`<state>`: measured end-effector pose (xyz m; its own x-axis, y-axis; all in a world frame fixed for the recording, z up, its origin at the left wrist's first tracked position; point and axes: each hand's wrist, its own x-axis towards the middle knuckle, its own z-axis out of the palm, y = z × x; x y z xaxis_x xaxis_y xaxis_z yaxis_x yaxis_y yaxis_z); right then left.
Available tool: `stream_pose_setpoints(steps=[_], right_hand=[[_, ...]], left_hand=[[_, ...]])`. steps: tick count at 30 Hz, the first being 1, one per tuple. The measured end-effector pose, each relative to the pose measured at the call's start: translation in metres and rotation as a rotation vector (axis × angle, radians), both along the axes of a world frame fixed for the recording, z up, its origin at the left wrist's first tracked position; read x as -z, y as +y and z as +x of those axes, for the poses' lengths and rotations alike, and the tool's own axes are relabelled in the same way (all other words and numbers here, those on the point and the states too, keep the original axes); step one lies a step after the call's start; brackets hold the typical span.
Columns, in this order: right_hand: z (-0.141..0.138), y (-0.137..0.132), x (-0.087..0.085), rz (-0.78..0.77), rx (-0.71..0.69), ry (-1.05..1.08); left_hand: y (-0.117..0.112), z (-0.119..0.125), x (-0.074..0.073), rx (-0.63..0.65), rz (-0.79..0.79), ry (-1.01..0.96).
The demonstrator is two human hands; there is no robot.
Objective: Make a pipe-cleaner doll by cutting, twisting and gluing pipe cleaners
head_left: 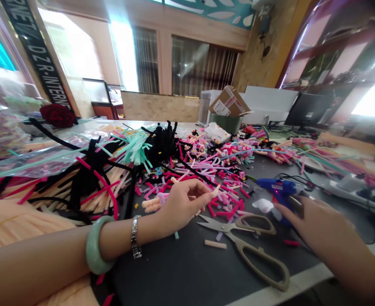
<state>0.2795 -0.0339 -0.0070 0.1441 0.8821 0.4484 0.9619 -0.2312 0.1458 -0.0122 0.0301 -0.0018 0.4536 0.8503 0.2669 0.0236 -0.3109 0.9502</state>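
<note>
Between the thumb and fingertips of my left hand [185,202] is a short cream pipe cleaner piece [217,190]. A bundle of peach pipe cleaner pieces [152,204] lies just behind that hand. My right hand [324,221] is at the handle of a blue glue gun [278,187], its thumb against the handle and its other fingers largely hidden. The gun's nozzle points left, above a crumpled white scrap [263,205]. Scissors [238,233] with beige handles lie partly spread on the dark table between my hands, near a loose peach piece [215,244].
Cut pink and purple pieces [219,170] are heaped beyond my hands. Long pipe cleaners [91,182] and a mint bundle [138,148] lie left. A cardboard box [230,102] stands at the back. Cables and a power strip [349,191] are at right, near another person's arm [349,140].
</note>
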Motion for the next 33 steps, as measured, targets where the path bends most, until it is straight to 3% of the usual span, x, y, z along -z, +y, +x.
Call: stream_pose_setpoints(steps=[3, 5, 8, 10, 15, 19, 26, 33], right_hand=[[-0.013, -0.02, -0.007, 0.023, -0.077, -0.017], [-0.025, -0.028, -0.008, 0.035, -0.238, 0.053], [-0.04, -0.032, -0.005, -0.066, -0.562, 0.162], [-0.046, -0.031, 0.0, -0.143, -0.649, 0.173], [-0.046, -0.026, 0.009, -0.216, -0.637, 0.132], [-0.05, -0.025, 0.002, -0.22, -0.659, 0.099], [-0.055, -0.028, -0.01, -0.082, -0.606, -0.043], [-0.051, -0.034, -0.018, 0.038, -0.63, -0.049]], left_hand=[[0.0, 0.001, 0.0, 0.008, -0.023, -0.02], [0.0, 0.001, -0.001, 0.016, -0.032, -0.026], [0.0, 0.001, -0.002, 0.026, -0.039, -0.033], [0.001, 0.0, -0.001, 0.032, -0.033, -0.041], [0.0, 0.0, 0.0, 0.04, 0.007, -0.052], [0.0, -0.001, 0.001, 0.02, 0.052, -0.015], [0.004, -0.006, -0.001, -0.303, 0.34, 0.031], [0.004, -0.009, -0.004, -0.331, 0.413, 0.098]])
